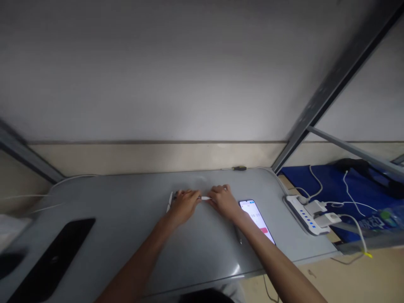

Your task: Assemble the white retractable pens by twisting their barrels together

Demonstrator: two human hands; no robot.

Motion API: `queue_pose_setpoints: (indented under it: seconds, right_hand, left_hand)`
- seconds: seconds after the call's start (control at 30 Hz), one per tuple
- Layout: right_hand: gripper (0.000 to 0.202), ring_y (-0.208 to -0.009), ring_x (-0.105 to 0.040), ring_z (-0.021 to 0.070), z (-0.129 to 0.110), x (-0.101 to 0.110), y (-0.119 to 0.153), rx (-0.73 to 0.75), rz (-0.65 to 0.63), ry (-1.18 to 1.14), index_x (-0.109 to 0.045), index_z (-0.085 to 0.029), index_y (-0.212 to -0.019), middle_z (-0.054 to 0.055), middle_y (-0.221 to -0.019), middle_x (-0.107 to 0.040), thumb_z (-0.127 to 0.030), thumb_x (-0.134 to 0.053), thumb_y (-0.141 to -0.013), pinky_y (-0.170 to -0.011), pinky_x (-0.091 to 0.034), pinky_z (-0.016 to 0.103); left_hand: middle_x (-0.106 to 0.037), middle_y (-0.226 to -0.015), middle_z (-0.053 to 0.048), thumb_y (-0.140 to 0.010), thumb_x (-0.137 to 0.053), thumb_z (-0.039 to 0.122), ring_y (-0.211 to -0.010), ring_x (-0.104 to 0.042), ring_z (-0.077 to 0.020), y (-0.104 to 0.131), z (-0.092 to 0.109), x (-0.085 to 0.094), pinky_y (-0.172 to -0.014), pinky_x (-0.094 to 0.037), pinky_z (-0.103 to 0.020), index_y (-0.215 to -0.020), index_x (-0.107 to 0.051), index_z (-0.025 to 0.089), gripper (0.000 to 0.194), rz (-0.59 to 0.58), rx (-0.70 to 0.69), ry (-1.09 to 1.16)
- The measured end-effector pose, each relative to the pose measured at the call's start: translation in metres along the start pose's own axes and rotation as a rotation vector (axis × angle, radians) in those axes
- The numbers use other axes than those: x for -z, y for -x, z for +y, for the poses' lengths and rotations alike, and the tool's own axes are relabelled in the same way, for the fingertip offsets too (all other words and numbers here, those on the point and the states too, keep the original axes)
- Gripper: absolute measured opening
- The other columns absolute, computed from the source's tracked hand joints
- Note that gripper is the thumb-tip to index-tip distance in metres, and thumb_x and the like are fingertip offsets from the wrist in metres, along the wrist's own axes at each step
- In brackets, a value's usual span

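Over the middle of the grey desk, my left hand (186,204) and my right hand (222,200) are close together, both with curled fingers. Between them runs a slim white pen-like stick (205,198), gripped at either end. Part of it is covered by my fingers, so its full shape is hidden. Just left of my left hand lies another thin white piece (169,201), pen-like too. A phone (252,210) with a lit screen showing a timer lies beside my right forearm. A dark slender pen-like thing (239,236) shows partly below that forearm.
A screwdriver (239,168) lies at the desk's back edge by the wall. On the right is a power strip (307,215) with chargers and white cables. A long black flat object (57,256) rests at the left. A metal frame post (328,101) slants up on the right.
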State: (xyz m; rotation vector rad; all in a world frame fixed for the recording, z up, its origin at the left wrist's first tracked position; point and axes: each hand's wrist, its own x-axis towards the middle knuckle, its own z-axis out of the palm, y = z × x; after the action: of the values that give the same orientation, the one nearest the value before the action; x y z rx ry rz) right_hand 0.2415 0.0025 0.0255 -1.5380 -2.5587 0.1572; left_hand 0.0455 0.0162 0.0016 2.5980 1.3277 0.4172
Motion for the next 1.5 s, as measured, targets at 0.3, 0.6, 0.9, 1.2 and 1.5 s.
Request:
queue_pose_setpoints:
  seconds: [0.3,0.6,0.9,1.2,1.5]
  right_hand:
    - [0.036,-0.092,-0.066,0.0202,0.0,0.007,0.014,-0.009,-0.06,-0.066,-0.068,-0.017,-0.1,0.008,-0.096,-0.072,-0.041,-0.041,-0.102,-0.084,-0.036,0.032]
    - [0.018,-0.094,-0.064,0.0196,-0.002,0.005,0.018,0.02,-0.052,-0.164,-0.063,-0.016,-0.103,0.007,-0.098,-0.069,-0.03,-0.062,-0.092,-0.083,-0.037,0.029]
    - [0.024,-0.1,-0.06,0.0232,-0.001,0.001,0.041,0.051,0.001,-0.176,-0.061,-0.02,-0.112,0.007,-0.104,-0.065,-0.035,-0.059,-0.093,-0.084,-0.04,0.033]
    - [0.014,-0.093,-0.06,0.0209,0.006,0.002,0.066,-0.037,0.024,-0.262,-0.063,-0.02,-0.101,0.006,-0.1,-0.063,-0.019,-0.052,-0.093,-0.078,-0.041,0.029]
    - [0.015,-0.083,-0.059,0.02,0.011,0.006,0.07,-0.066,0.024,-0.293,-0.061,-0.02,-0.088,0.005,-0.09,-0.062,-0.017,-0.047,-0.094,-0.074,-0.042,0.03]
  left_hand:
    - [-0.067,-0.088,-0.004,-0.099,-0.031,0.016,-0.085,-0.06,-0.0182,0.017,0.003,-0.007,-0.079,-0.036,-0.033,-0.091,-0.06,0.019,0.03,0.051,-0.027,0.017]
    - [-0.065,-0.09,-0.003,-0.103,-0.03,0.031,-0.088,-0.059,-0.019,0.031,0.01,0.0,-0.085,-0.037,-0.037,-0.092,-0.059,0.019,0.032,0.046,-0.026,0.022]
    - [-0.067,-0.087,-0.003,-0.101,-0.033,0.032,-0.083,-0.062,-0.0196,0.07,-0.006,0.013,-0.082,-0.042,-0.035,-0.091,-0.061,0.022,0.031,0.106,0.059,0.078]
    - [-0.069,-0.088,-0.003,-0.1,-0.035,0.039,-0.084,-0.063,-0.0206,0.118,-0.017,0.024,-0.081,-0.044,-0.035,-0.092,-0.063,0.025,0.033,0.125,0.19,0.146]
    - [-0.071,-0.087,-0.002,-0.1,-0.034,0.037,-0.081,-0.064,-0.0198,0.131,-0.013,0.029,-0.077,-0.045,-0.033,-0.09,-0.064,0.025,0.034,0.17,0.213,0.173]
